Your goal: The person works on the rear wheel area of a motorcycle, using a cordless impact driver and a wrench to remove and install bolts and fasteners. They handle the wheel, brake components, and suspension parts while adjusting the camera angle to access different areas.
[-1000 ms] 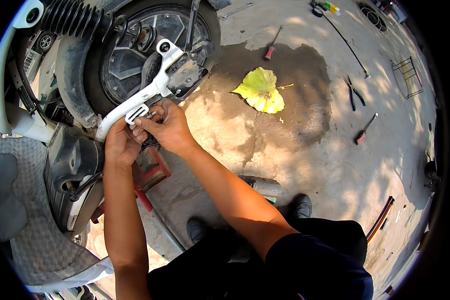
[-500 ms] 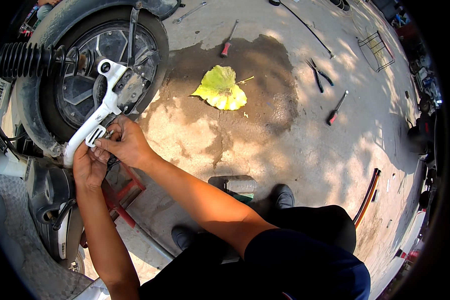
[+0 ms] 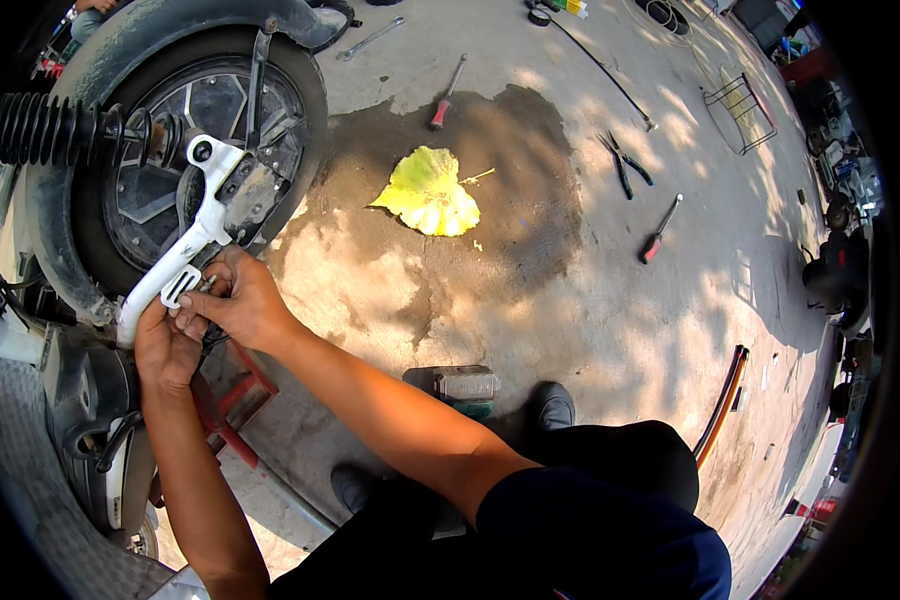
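My left hand [image 3: 170, 350] is curled up from below, close against the white bar [image 3: 190, 245], its fingertips by the slotted tab [image 3: 181, 287]; with its fingers partly hidden, I can't tell whether they grip it. My right hand [image 3: 250, 305] comes in from the other side, thumb at the tab's lower end, fingers bent around a small metal piece [image 3: 210, 283] just beside it. Whether I have that piece pinched, I can't tell. My fingers meet beside the tab.

The bar slants across the wheel [image 3: 232, 105], and the black spring [image 3: 50, 128] lies to the left of its upper end. A red stand [image 3: 233, 442] is below my hands.

Out on the floor [image 3: 590, 330], a yellow-green leaf [image 3: 428, 192] lies on the wet patch [image 3: 530, 150]. One red-handled screwdriver [image 3: 447, 95] lies beyond the leaf; another [image 3: 662, 230] is off to the right, near the open pliers [image 3: 625, 165]. A wrench [image 3: 372, 38] lies near the wheel. My shoes [image 3: 552, 406] are near a grey box [image 3: 467, 383].
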`<state>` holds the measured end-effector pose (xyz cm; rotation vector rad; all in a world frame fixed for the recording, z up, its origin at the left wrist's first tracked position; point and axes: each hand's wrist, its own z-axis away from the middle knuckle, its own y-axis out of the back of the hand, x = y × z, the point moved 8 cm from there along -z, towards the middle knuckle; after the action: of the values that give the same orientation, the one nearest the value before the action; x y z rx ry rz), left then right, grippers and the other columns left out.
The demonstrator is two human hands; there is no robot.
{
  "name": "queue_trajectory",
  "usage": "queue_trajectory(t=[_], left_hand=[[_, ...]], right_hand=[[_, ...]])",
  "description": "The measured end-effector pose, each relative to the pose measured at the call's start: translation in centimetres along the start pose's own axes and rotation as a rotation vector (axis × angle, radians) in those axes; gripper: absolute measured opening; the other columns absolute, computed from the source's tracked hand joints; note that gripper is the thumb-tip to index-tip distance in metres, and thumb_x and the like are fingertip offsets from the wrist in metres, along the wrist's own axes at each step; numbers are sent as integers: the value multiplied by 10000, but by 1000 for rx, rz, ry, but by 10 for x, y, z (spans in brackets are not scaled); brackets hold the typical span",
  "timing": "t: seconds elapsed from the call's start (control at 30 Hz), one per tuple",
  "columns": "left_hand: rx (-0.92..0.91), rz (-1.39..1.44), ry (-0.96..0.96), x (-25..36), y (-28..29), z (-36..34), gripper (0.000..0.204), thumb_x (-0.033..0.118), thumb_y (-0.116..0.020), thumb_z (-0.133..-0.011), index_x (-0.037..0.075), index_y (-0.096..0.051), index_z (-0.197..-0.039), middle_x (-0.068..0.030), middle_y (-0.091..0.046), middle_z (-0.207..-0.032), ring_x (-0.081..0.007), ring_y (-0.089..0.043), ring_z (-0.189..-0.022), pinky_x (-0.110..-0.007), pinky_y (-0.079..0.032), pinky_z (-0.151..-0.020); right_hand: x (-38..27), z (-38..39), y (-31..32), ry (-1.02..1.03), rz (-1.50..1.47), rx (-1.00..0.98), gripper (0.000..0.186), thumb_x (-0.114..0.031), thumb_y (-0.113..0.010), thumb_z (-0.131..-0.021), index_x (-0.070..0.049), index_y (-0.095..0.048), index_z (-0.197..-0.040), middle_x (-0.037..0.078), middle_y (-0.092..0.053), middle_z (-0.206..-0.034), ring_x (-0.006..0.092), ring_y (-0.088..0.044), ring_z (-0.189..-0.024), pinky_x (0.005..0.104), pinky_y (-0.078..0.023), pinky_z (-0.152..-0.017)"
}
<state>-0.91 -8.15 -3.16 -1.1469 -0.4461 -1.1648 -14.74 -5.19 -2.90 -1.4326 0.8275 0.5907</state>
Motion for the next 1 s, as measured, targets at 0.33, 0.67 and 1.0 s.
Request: queue_trajectory(t=[0.33, 0.67, 1.0], left_hand=[[-17, 61, 45, -5, 0, 6, 226, 256, -573, -976, 53, -634, -1053, 19, -584, -756, -65, -479, -587, -235, -378, -507], [-110, 202, 44, -8, -20, 5, 146, 96, -542, -965, 7, -628, -1044, 25, -532, -698, -64, -466, -568, -235, -384, -491], [-175, 189, 83, -14, -23, 2, 135, 92, -505, -985, 19, -606, -1037, 55, -492, -696, -47, -442, -576, -229, -384, -550]], right_hand=[[1, 3, -6, -82, -62, -41, 306, -11, -782, -820, 22, -537, -1000, 55, -663, -866, 48, -536, -697, 212, -463, -609], [4, -2, 6, 23, 22, 7, 287, 7, -750, -842, 62, -531, -1019, 99, -664, -895, 97, -608, -746, 225, -501, -624], [-12, 17, 3, 121, 192, 211, 289, -15, -779, -831, 45, -578, -1030, 75, -661, -893, 119, -617, -817, 250, -508, -744]])
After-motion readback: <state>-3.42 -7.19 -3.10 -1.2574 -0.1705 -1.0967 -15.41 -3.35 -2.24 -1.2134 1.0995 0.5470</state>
